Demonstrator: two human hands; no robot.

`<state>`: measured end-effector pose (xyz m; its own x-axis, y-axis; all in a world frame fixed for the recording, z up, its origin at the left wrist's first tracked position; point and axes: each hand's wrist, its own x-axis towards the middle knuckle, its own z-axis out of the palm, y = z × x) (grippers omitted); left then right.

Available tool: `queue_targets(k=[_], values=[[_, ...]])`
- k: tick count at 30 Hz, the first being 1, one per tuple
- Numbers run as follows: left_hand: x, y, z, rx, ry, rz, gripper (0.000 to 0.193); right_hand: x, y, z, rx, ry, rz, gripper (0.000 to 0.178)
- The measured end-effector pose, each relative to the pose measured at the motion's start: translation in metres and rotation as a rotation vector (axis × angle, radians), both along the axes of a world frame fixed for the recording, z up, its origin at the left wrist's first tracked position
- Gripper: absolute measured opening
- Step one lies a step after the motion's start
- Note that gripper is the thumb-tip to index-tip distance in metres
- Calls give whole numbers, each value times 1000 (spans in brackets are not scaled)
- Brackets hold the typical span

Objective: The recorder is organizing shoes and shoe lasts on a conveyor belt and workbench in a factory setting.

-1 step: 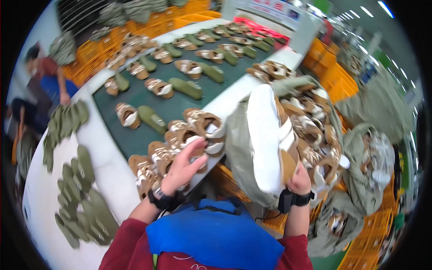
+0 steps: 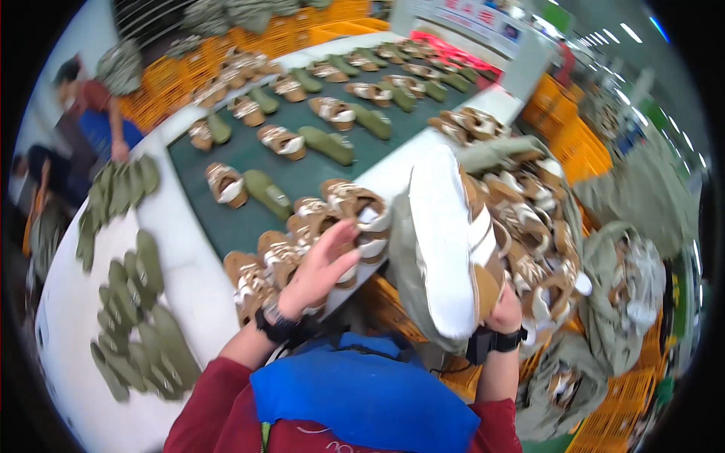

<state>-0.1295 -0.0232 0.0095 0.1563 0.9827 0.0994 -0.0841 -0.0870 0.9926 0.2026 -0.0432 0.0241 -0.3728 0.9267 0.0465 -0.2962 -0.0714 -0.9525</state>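
Shoe [image 2: 442, 249] (qty 1), brown/white, stood on end w/ white sole out, before the open sack [image 2: 502, 153]; R hand [image 2: 504, 309] was closed on its lower end. L hand [image 2: 325, 272] was wide open, fingers spread, by the table-edge shoes [image 2: 283, 257]; contact unclear. Beyond, the green belt's [image 2: 304, 181] nearest row comprised 1 belt shoe [image 2: 226, 185] + 1 insole [image 2: 266, 196]; next row, ditto.

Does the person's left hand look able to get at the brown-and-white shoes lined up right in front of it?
Probably yes: the left hand is open, looks empty and is close by the brown-and-white shoes, with nothing apparently in between. Whether it touches one is unclear.
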Motion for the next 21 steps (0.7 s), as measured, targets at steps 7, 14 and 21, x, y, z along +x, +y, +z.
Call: queue_targets(k=[7,14,21], values=[[-44,13,23,-150,-437,28,42,-68,26,-51,-132,157,501,43],[-91,-9,1,-167,-1055,151,45,-140,44,-48,-336,408,493,50],[-162,-74,-57,-168,430,709,44,-189,83,16,581,-681,349,25]])
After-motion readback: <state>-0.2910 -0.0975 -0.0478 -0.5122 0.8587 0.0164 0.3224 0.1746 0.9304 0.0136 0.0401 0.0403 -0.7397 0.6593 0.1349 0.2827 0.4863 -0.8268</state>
